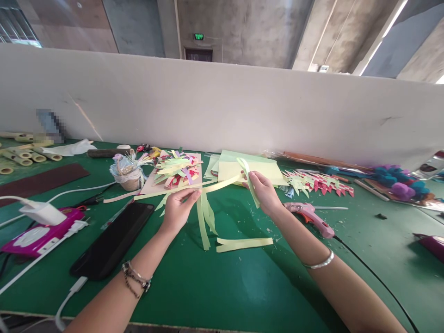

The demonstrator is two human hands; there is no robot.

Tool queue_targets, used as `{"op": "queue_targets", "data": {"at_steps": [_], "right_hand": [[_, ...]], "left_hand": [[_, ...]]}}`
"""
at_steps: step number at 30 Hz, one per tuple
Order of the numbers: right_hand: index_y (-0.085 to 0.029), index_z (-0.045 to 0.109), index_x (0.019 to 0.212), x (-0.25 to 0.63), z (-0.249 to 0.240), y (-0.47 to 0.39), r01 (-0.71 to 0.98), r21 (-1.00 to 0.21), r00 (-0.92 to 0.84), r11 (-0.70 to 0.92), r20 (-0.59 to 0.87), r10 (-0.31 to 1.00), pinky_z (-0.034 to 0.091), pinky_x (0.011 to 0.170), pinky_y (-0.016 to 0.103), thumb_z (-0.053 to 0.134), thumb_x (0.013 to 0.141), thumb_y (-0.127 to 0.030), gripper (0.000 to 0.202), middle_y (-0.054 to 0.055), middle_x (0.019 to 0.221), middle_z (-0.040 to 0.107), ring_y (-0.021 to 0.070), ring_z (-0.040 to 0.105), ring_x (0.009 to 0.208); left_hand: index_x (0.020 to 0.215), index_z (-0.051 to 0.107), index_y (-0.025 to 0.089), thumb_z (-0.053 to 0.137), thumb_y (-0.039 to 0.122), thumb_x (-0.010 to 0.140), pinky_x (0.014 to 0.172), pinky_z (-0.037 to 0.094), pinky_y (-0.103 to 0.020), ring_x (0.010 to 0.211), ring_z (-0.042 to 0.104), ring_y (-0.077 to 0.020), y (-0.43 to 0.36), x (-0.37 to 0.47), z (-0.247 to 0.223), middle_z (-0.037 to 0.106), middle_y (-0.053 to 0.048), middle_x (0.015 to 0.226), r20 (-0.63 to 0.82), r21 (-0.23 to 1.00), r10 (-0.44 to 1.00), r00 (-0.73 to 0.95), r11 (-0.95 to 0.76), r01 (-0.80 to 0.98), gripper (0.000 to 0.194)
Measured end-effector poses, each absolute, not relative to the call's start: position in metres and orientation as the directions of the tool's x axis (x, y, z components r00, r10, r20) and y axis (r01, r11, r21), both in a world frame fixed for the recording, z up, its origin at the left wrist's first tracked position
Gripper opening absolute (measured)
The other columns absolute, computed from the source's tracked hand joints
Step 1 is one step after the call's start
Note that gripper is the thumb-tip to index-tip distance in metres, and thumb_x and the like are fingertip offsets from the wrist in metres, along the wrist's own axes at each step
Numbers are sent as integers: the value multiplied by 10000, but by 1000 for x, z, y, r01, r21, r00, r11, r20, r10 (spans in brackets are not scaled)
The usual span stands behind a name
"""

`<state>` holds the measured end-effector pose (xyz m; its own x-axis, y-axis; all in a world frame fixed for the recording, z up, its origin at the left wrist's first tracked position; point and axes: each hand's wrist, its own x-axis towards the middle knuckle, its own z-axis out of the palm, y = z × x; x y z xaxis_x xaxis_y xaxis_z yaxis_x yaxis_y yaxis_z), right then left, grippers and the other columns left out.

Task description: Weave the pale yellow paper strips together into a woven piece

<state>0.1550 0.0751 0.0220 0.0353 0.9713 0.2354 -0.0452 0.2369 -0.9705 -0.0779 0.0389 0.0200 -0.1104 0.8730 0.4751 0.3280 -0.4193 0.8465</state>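
Observation:
My left hand (180,208) is closed, thumb against fingers, at the end of a pale yellow paper strip (224,183). That strip stretches across to my right hand (262,192), which is closed on a folded light green paper strip (249,178). Whether the right fingers also grip the yellow strip's far end is hidden. Below and beside my left hand lie several green paper strips (204,222). Two yellow strips (244,244) rest on the green table in front of me, and sheets of yellow and green paper (255,172) lie behind my hands.
A pink hot glue gun (312,218) lies beside my right forearm, its cord trailing forward. Left are a black phone (113,240) on a white cable and a magenta power strip (41,231). Cut paper pieces (180,167) are heaped behind, before a white partition (208,106).

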Motion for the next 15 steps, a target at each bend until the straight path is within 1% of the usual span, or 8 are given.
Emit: {"op": "queue_targets", "data": {"at_steps": [3, 6, 9, 12, 15], "right_hand": [[-217, 583, 704, 155, 23, 75, -28, -970, 70, 241, 238, 969, 456, 733, 270, 504, 801, -475, 287, 9, 763, 551, 149, 525, 791], [-210, 604, 721, 155, 25, 74, 7, -968, 108, 251, 250, 962, 448, 781, 292, 501, 803, -468, 289, 13, 782, 564, 149, 533, 792], [-209, 624, 736, 155, 27, 72, 10, -962, 93, 272, 271, 958, 444, 814, 311, 508, 802, -469, 292, 17, 798, 582, 153, 547, 803], [-211, 646, 762, 154, 27, 72, -46, -964, 71, 260, 257, 964, 449, 826, 329, 531, 787, -485, 297, 21, 803, 608, 162, 572, 818], [-218, 663, 804, 152, 28, 72, -149, -962, 40, 228, 224, 974, 457, 827, 326, 559, 766, -496, 299, 25, 842, 639, 173, 593, 866]], "left_hand": [[670, 696, 147, 632, 446, 698, 548, 448, -247, 590, 544, -156, 38, -77, 21, 652, -30, 630, 461, 854, 880, -113, -405, 327, 308], [675, 696, 143, 631, 466, 691, 523, 432, -244, 575, 533, -152, 39, -78, 21, 639, -28, 610, 450, 858, 882, -138, -384, 341, 329], [678, 693, 141, 627, 470, 691, 521, 426, -240, 576, 524, -150, 39, -78, 21, 624, -25, 598, 445, 859, 884, -146, -375, 349, 335], [678, 691, 141, 622, 456, 700, 544, 430, -239, 594, 523, -151, 37, -77, 21, 624, -24, 603, 444, 856, 886, -130, -377, 354, 324], [673, 691, 141, 619, 455, 700, 540, 424, -237, 583, 513, -147, 37, -77, 21, 618, -21, 591, 442, 856, 888, -127, -374, 357, 324]]}}
